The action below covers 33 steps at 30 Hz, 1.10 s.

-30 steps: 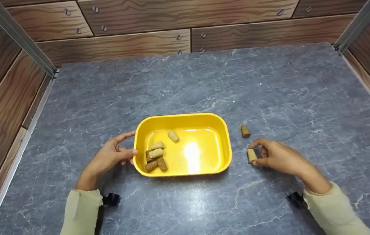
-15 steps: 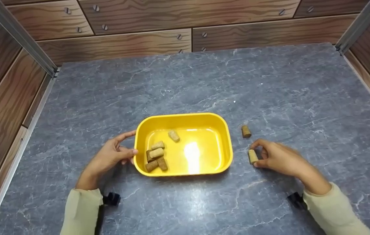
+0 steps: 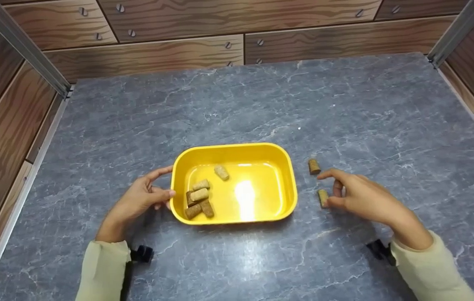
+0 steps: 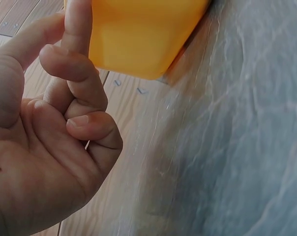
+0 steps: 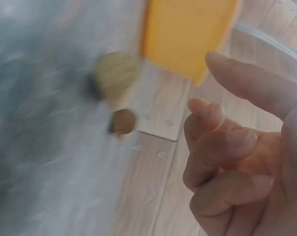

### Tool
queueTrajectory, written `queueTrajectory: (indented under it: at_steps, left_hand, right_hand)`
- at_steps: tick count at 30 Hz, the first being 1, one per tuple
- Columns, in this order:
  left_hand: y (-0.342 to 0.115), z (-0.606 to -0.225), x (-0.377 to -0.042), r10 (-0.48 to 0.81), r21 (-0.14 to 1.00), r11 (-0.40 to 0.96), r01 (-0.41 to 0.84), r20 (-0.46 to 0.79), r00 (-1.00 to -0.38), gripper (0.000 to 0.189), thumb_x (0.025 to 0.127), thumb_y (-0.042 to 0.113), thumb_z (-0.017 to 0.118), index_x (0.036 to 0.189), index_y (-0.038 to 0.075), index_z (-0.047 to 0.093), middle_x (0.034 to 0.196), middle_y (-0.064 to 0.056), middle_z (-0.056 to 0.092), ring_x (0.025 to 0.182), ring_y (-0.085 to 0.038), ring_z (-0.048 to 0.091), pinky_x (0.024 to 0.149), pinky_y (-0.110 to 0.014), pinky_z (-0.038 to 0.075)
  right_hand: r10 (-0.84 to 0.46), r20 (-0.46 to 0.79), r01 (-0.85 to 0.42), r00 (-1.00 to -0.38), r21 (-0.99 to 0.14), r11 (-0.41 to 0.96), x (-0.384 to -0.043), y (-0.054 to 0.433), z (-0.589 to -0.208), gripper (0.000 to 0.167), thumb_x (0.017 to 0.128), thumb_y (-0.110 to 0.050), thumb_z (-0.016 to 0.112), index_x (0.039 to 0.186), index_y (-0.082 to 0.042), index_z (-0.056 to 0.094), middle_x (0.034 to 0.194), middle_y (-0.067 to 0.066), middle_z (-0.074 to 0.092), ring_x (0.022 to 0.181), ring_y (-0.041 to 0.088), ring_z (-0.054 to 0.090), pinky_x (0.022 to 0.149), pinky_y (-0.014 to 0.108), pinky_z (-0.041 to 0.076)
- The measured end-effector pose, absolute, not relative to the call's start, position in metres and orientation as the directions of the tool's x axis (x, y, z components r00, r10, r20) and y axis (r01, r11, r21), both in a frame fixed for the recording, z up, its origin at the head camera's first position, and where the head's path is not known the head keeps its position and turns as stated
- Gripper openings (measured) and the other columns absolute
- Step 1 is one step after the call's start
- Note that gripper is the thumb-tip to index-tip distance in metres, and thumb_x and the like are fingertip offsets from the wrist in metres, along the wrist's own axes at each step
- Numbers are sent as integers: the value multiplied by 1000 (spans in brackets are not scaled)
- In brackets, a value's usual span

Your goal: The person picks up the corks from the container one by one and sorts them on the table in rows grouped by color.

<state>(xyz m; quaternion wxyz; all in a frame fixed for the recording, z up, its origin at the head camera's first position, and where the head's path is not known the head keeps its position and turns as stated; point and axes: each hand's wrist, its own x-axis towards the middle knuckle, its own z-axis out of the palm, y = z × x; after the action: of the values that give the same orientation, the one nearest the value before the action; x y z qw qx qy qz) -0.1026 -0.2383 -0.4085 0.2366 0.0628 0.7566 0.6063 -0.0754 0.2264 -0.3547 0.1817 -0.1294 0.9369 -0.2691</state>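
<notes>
At the left end of a yellow tub (image 3: 262, 209), my left hand (image 3: 134, 200) holds the rim, its thumb at the edge and index finger against the outer wall. In the left wrist view, the other fingers of the left hand (image 4: 55, 128) are curled beside the tub (image 4: 133, 39). My right hand (image 3: 366, 196) is beyond the tub's right end, thumb and index finger spread. A light cork stopper (image 3: 322, 198) lies by its thumb, and a brown cork stopper (image 3: 314, 166) lies near its index fingertip. The right wrist view shows both corks apart from the right hand (image 5: 237, 162).
Inside the tub, three light corks (image 3: 221, 172) and three brown corks (image 3: 193, 211) lie mostly toward the left. A grey marbled tabletop (image 3: 237, 104) spreads around it, bordered by wood-patterned panels (image 3: 145, 54) and metal posts (image 3: 36, 54).
My right hand has let go of the light cork, spreading its thumb and index finger, the index moving toward the brown cork. The left hand and the tub stay in place.
</notes>
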Motion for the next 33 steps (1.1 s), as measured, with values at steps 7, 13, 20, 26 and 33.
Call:
queueTrajectory:
  at_steps: [7, 13, 20, 26, 33]
  left_hand:
    - [-238, -409, -103, 357, 942, 266, -205, -294, -887, 74, 87, 14, 71, 149, 4, 32, 63, 5, 69, 53, -9, 54, 56, -21, 44]
    - [-238, -409, -103, 375, 948, 261, -185, -276, -885, 74, 87, 13, 70, 149, 2, 31, 63, 4, 70, 53, -8, 54, 55, -21, 44]
    - [-237, -408, -103, 386, 951, 249, -184, -272, -882, 75, 88, 12, 70, 149, 0, 29, 63, 5, 70, 53, -8, 56, 55, -21, 44]
    - [-236, -408, -103, 385, 946, 269, -181, -278, -880, 75, 88, 15, 70, 150, 1, 29, 62, 6, 69, 53, -7, 54, 55, -21, 45]
    - [-239, -408, -103, 367, 943, 265, -200, -291, -884, 76, 87, 15, 71, 150, 3, 30, 64, 6, 70, 54, -8, 60, 55, -21, 45]
  right_hand:
    - [-390, -219, -187, -894, -609, 771, -74, 205, -342, 51, 87, -26, 71, 134, -13, 54, 94, 5, 63, 58, 6, 45, 49, 21, 39]
    - [-421, -156, -230, -894, -646, 728, -77, 184, -340, 48, 86, -22, 72, 131, -13, 56, 84, 0, 59, 61, 8, 46, 52, 21, 41]
    - [-470, -63, -315, -880, -664, 678, -84, 147, -349, 43, 84, -17, 73, 125, -11, 59, 79, -2, 59, 65, 8, 49, 93, 42, 49]
    - [-487, -101, -271, -868, -725, 633, -87, 108, -358, 44, 84, -18, 72, 125, -13, 59, 83, 1, 60, 63, 9, 48, 55, 21, 41]
    - [-499, -80, -264, -863, -771, 580, -84, 73, -367, 44, 86, -21, 72, 127, -17, 58, 81, -2, 59, 58, 8, 45, 52, 21, 38]
